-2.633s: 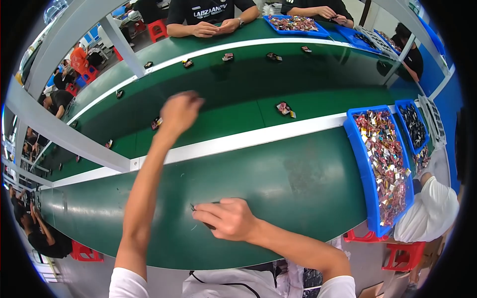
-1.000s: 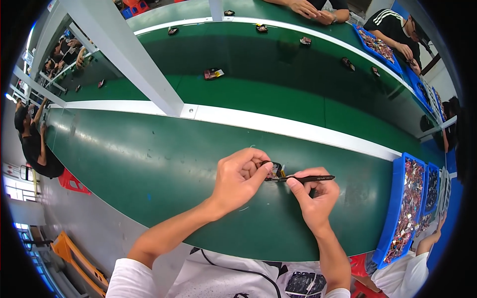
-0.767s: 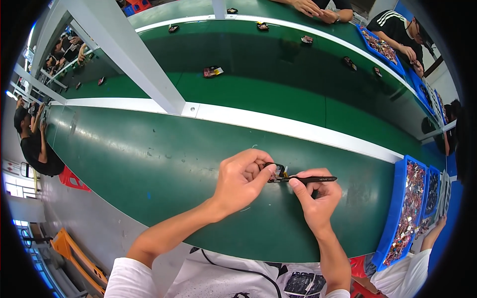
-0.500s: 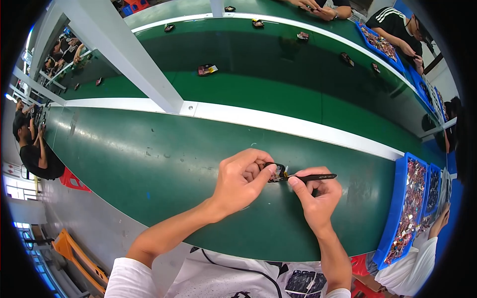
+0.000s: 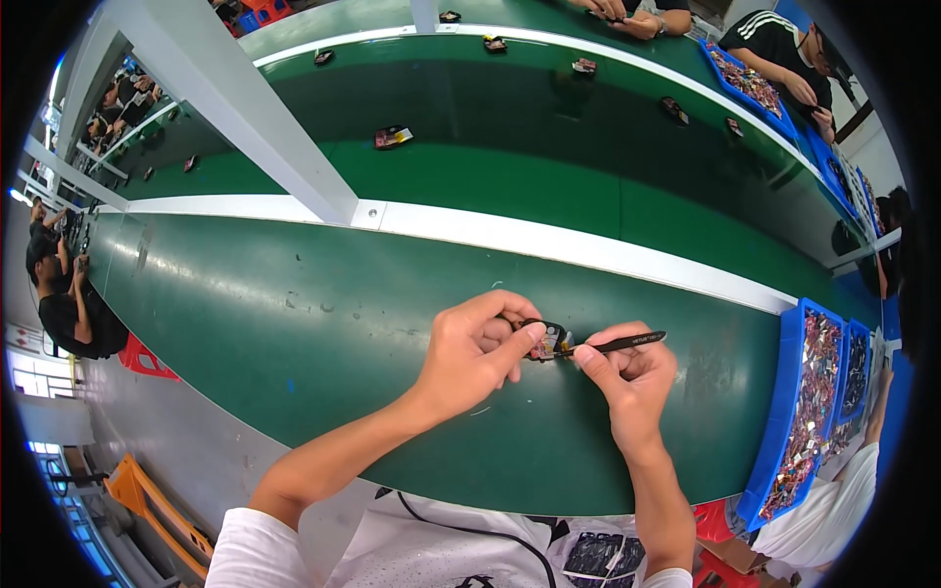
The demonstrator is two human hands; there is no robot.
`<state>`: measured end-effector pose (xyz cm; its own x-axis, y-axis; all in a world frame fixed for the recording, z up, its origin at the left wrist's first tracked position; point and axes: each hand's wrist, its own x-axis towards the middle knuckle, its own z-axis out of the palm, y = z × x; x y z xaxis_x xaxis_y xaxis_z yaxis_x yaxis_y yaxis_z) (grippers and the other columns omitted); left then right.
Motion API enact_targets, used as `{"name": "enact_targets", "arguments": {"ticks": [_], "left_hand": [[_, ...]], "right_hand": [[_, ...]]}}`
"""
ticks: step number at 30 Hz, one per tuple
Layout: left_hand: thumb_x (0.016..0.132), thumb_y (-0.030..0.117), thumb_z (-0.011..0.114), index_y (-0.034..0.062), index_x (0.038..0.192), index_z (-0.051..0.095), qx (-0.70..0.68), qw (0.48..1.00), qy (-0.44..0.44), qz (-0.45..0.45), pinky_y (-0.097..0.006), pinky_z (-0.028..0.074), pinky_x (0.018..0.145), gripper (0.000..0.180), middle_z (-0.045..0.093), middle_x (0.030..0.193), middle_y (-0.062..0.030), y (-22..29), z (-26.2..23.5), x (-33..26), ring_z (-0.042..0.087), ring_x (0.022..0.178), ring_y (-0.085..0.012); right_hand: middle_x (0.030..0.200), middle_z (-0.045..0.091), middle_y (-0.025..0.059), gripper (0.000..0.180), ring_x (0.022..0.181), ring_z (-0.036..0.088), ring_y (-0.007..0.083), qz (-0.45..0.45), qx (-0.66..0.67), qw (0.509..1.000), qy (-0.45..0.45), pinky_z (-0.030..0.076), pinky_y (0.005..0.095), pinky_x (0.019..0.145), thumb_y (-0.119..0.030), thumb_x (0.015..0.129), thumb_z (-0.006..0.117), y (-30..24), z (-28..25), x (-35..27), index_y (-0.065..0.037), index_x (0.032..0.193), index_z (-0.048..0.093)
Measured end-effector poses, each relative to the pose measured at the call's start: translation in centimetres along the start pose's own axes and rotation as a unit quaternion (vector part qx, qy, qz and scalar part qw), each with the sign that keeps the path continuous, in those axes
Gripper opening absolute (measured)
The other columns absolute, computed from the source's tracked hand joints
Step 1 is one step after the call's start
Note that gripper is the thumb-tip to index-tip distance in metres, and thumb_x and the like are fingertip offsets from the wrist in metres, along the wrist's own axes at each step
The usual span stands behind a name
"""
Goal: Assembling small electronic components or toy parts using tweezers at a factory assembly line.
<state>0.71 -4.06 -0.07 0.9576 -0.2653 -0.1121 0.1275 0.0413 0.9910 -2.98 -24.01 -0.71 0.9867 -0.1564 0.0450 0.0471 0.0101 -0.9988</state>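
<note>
Pinched between the thumb and fingers of my left hand (image 5: 472,345) is a small black plastic housing (image 5: 555,335) with reddish and yellow parts inside. It is held a little above the green worktable (image 5: 323,363), its open face showing. My right hand (image 5: 632,377) is closed round a pair of black tweezers (image 5: 632,341). The tweezers' tips reach the right edge of the housing, near a small yellow piece. I cannot make out whether the tips grip anything. My left fingers hide the left part of the housing.
To the right, a blue tray (image 5: 784,421) is heaped with small reddish parts, and another blue tray (image 5: 857,367) holds dark pieces. Beyond the white rail (image 5: 549,240), several similar housings lie on a green belt (image 5: 470,176). A white post (image 5: 255,108) rises at left. Other people sit around.
The housings on the belt have shifted left. My left hand has tilted the housing so that more of its inside shows. The tweezers' rear end has risen slightly. The co-worker's arm at right has moved.
</note>
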Motion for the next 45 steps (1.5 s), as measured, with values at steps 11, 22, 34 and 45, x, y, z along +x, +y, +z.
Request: {"name": "enact_targets", "arguments": {"ticks": [11,22,34,45], "left_hand": [[0.102,0.008,0.061,-0.0055,0.116,0.060,-0.152,0.983,-0.089,-0.044,-0.024,0.052,0.046,0.019,0.067,0.095,-0.0128,-0.4,-0.4,0.6,0.068,0.063,-0.0160],[0.104,0.009,0.057,-0.0071,0.123,0.063,-0.143,0.985,-0.089,-0.017,-0.026,0.056,0.049,0.025,0.070,0.097,-0.0162,-1.2,-0.3,0.5,0.073,0.068,-0.0196],[0.104,0.006,0.057,-0.0070,0.122,0.064,-0.133,0.988,-0.076,-0.013,-0.025,0.057,0.050,0.023,0.070,0.096,-0.0159,-1.1,-0.2,0.3,0.072,0.068,-0.0189],[0.103,0.005,0.059,-0.0068,0.120,0.065,-0.127,0.990,-0.060,-0.018,-0.025,0.056,0.051,0.022,0.070,0.094,-0.0147,-0.6,0.1,0.1,0.071,0.067,-0.0177]], "right_hand": [[0.061,0.052,-0.0080,0.014,0.050,0.037,-0.0024,-0.011,0.035,0.999,-0.004,0.025,0.0183,0.047,0.005,0.084,0.080,-0.1,-0.3,-0.3,0.001,0.093,0.069],[0.084,0.077,0.0125,0.013,0.044,0.042,0.0002,-0.199,-0.080,0.977,0.016,0.030,0.0185,0.043,0.004,0.079,0.083,0.3,0.5,-0.9,0.000,0.085,0.072],[0.085,0.078,0.0134,0.013,0.043,0.041,0.0001,-0.216,-0.089,0.972,0.011,0.030,0.0186,0.042,0.004,0.079,0.082,0.4,0.7,-0.8,-0.001,0.084,0.072],[0.084,0.077,0.0118,0.012,0.044,0.038,-0.0001,-0.184,-0.084,0.979,0.012,0.028,0.0191,0.042,0.004,0.078,0.083,0.2,0.5,-1.0,0.000,0.084,0.072]]}}
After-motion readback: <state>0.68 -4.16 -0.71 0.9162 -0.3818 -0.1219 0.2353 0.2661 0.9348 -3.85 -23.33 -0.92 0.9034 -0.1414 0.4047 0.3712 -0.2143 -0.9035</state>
